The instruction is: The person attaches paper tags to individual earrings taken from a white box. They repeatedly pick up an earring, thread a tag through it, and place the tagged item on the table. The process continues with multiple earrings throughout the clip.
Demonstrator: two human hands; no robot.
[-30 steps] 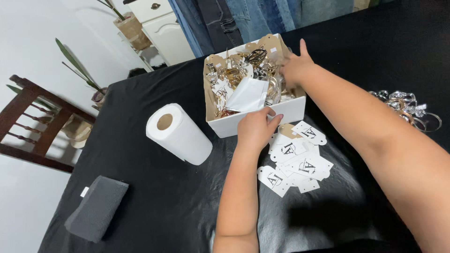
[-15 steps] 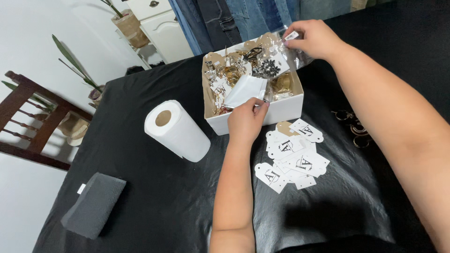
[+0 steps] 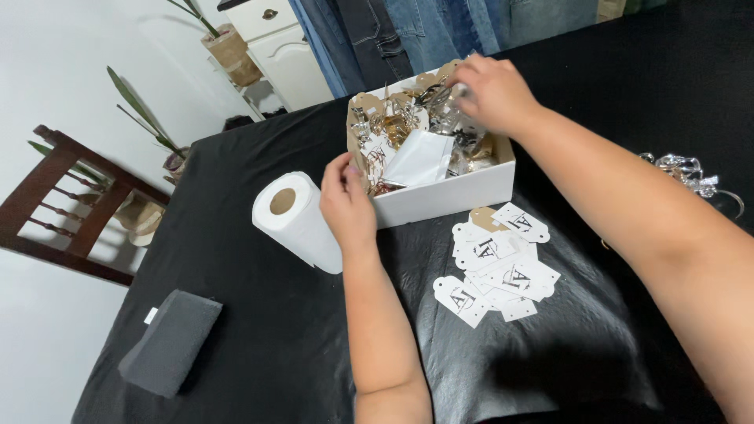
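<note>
A white cardboard box (image 3: 448, 196) stands on the black table, filled with jewellery and small packets (image 3: 408, 133). My left hand (image 3: 345, 200) rests at the box's near left corner, fingers touching its wall. Over the far right of the box, my right hand (image 3: 491, 90) reaches in, its fingers curled among the jewellery; whether it grips a piece is hidden. Several white paper tags (image 3: 499, 267) with black lettering lie in a loose pile on the table just in front of the box.
A white paper towel roll (image 3: 294, 220) lies left of the box. A grey flat pouch (image 3: 169, 353) sits near the table's left front edge. Silver jewellery (image 3: 691, 173) lies at far right. A wooden chair (image 3: 63, 208), potted plants and hanging jeans (image 3: 408, 31) stand beyond the table.
My left hand slid from the box's front wall to its near left corner. My right hand came down from above the box's far edge into the contents.
</note>
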